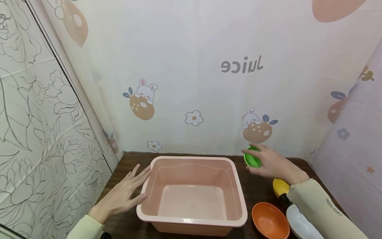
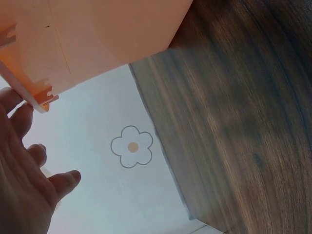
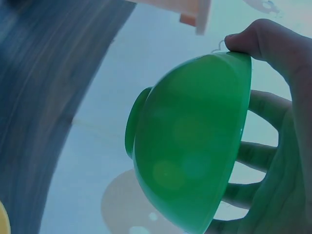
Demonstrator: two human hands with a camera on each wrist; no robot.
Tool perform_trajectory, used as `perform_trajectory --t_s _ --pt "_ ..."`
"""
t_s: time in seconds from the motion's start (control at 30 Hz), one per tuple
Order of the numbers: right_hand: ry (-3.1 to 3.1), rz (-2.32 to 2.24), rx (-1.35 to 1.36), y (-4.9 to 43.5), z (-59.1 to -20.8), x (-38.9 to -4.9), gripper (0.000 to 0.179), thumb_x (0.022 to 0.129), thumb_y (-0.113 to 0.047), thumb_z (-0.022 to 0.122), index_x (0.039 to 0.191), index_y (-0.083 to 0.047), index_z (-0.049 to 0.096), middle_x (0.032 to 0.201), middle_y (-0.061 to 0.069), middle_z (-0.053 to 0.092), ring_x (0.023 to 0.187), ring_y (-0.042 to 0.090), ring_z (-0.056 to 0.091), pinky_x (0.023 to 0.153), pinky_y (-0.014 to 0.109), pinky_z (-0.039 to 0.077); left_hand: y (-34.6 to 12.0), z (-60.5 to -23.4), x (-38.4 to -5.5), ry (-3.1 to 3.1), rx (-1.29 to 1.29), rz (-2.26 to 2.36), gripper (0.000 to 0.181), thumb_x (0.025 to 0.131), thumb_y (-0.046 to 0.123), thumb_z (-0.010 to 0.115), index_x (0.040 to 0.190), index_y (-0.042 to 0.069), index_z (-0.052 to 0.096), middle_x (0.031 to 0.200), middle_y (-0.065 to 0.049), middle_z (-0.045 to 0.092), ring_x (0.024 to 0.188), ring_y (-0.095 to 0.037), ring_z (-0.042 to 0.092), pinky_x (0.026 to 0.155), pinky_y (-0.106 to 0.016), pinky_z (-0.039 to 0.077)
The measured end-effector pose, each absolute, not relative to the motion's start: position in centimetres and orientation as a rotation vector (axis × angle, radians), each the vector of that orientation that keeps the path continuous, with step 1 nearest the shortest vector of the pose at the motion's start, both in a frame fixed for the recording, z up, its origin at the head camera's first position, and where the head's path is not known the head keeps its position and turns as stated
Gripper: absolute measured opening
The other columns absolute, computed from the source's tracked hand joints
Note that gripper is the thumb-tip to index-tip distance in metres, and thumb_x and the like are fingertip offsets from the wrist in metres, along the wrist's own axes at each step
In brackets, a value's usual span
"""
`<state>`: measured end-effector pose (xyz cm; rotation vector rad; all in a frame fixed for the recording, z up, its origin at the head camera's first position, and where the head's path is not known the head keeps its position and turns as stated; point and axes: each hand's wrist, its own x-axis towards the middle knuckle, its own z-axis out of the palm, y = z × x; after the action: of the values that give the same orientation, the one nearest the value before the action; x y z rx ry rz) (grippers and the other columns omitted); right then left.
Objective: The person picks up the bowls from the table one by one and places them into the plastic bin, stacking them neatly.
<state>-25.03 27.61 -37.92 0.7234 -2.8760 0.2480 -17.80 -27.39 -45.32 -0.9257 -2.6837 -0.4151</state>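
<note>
Rabbit-patterned backdrop (image 1: 191, 83) meets the worktop (image 1: 256, 189). Raised beside the pink tub (image 1: 192, 229), the green bowl (image 1: 253, 160) could slip if the right hand (image 1: 270, 162), gripping its rim, loosens. The left hand (image 1: 122, 194), fingers extended, touches the tub; a shove might jostle the orange bowl (image 1: 270, 220).

Looking like smooth, glossy plastic in the pink basin (image 1: 191, 229) at six o'clock, green bowl (image 1: 252, 161) at four and orange bowl (image 1: 270, 219) at five. Showing wood grain on the table (image 1: 125, 226) at seven. Appearing matt, clothlike, in the backdrop (image 1: 191, 49) at twelve.
</note>
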Motion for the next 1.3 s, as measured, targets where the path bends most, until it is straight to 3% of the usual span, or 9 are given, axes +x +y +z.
perform_trajectory --t_s 0.07,0.13,0.23,0.3,0.73,1.3 --pt "-2.867 0.248 0.732 27.2 -37.5 -25.1 0.061 0.086 -0.048 0.074 0.138 -0.018 0.066 0.152 0.025 0.047 0.113 0.043 0.057 0.066 0.035 0.056 -27.4 -45.3 -17.9 -2.679 -0.927 -0.414 0.078 0.096 0.042 0.065 0.163 0.021 0.033 0.168 0.003 0.034 0.159 -0.034 0.019 0.125 -0.055 0.024" --pt "-2.861 0.251 0.744 26.8 -37.0 -25.1 0.060 0.086 -0.048 0.074 0.138 -0.019 0.066 0.152 0.024 0.047 0.115 0.043 0.056 0.067 0.036 0.057 -27.4 -45.3 -17.9 -2.674 -0.928 -0.422 0.077 0.096 0.042 0.065 0.163 0.020 0.033 0.168 0.003 0.035 0.159 -0.035 0.020 0.130 -0.041 0.012" --pt "-2.855 0.245 0.759 26.0 -36.3 -25.0 0.059 0.087 -0.047 0.074 0.138 -0.020 0.066 0.152 0.024 0.048 0.120 0.046 0.055 0.069 0.039 0.057 -27.4 -45.3 -18.0 -2.665 -0.937 -0.436 0.076 0.096 0.042 0.065 0.162 0.019 0.034 0.168 0.001 0.035 0.158 -0.036 0.020 0.124 -0.019 -0.006" --pt "-2.856 0.238 0.763 25.5 -35.9 -24.9 0.059 0.087 -0.047 0.074 0.139 -0.021 0.066 0.152 0.024 0.048 0.122 0.047 0.054 0.070 0.041 0.058 -27.4 -45.4 -18.0 -2.662 -0.945 -0.439 0.076 0.097 0.041 0.065 0.162 0.019 0.034 0.168 0.001 0.036 0.158 -0.036 0.019 0.121 -0.013 -0.010" --pt "-2.835 0.175 0.814 22.4 -34.5 -24.6 0.056 0.087 -0.048 0.072 0.139 -0.027 0.066 0.151 0.019 0.051 0.125 0.047 0.055 0.079 0.054 0.056 -27.3 -45.0 -17.9 -2.654 -0.957 -0.447 0.078 0.095 0.041 0.067 0.162 0.019 0.034 0.167 0.000 0.036 0.157 -0.040 0.021 0.123 -0.014 -0.009" --pt "-2.766 0.241 0.967 17.8 -34.9 -23.8 0.057 0.084 -0.047 0.074 0.139 -0.032 0.066 0.151 0.013 0.053 0.128 0.035 0.054 0.079 0.048 0.054 -27.3 -45.4 -17.9 -2.669 -0.939 -0.469 0.077 0.096 0.040 0.068 0.162 0.020 0.035 0.167 0.002 0.035 0.157 -0.039 0.022 0.122 -0.016 -0.004"
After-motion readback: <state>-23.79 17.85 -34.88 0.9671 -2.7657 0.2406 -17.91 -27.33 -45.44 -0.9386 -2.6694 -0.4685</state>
